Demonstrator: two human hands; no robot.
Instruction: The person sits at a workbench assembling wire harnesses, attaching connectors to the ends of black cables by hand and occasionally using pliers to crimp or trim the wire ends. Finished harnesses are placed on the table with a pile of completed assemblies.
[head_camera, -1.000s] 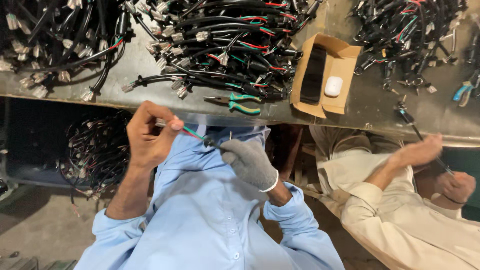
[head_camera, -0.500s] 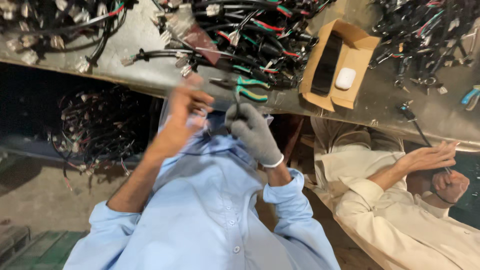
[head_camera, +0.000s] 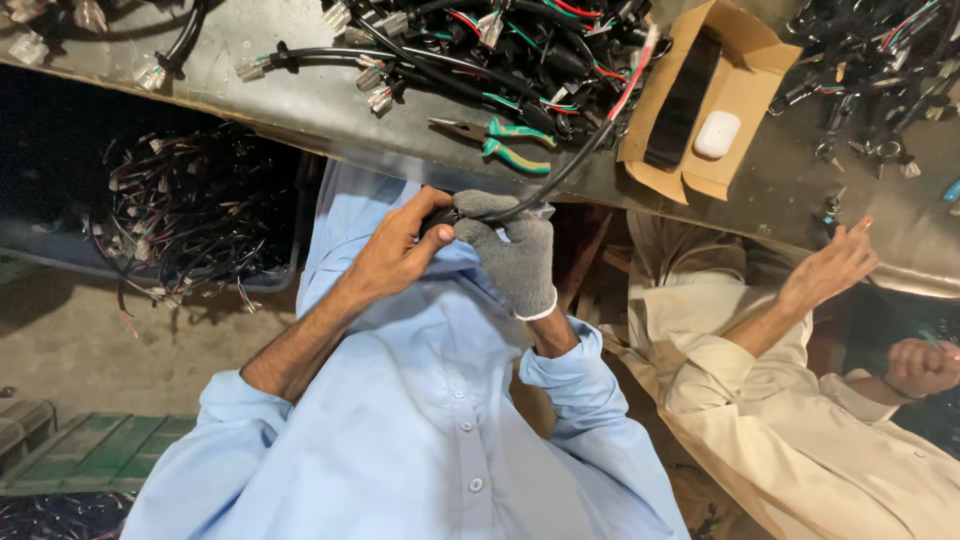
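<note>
Bare left hand (head_camera: 395, 250) and grey-gloved right hand (head_camera: 510, 255) meet at chest height, each grip clenched on a black cable (head_camera: 570, 165), which runs taut up to the tabletop (head_camera: 280, 90) beside green pliers (head_camera: 505, 142)

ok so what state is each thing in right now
black cable, gripped, running up onto the table
left hand, bare, shut on cable
right hand, gloved, shut on cable
green-handled pliers, lying flat, unheld
cardboard box, open
white case, lid shut, in box
</note>
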